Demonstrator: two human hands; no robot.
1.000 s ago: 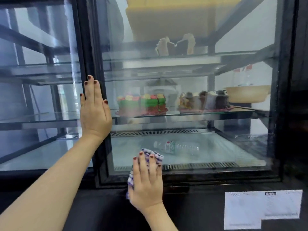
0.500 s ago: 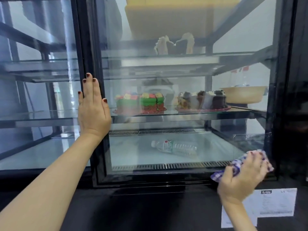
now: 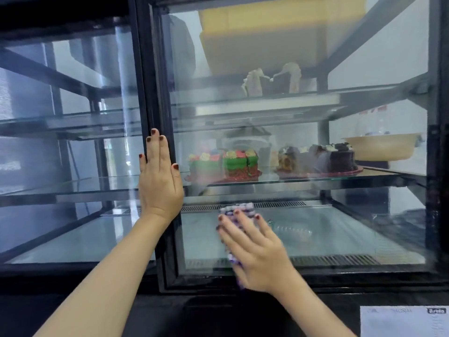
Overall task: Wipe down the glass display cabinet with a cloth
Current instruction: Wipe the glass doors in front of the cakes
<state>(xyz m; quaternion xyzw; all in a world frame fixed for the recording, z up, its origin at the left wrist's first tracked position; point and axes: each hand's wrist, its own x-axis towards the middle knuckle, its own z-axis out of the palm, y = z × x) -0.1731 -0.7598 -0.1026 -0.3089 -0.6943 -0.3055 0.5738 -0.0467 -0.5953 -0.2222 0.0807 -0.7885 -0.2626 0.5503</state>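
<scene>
A soft, limp purple-and-white checked cloth sits pressed under the flat, unclenched right hand on the lower pane, just right of the black frame post of the glass display cabinet. The left hand rests flat and released on that post. Spread-palm pressure should keep the light cloth from bunching.

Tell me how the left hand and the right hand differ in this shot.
The left hand lies bare and flat on the black door frame, fingers pointing up; the right hand presses a checked cloth to the lower glass, fingers spread. The left sits higher than the right. Both have dark red nails.
</scene>
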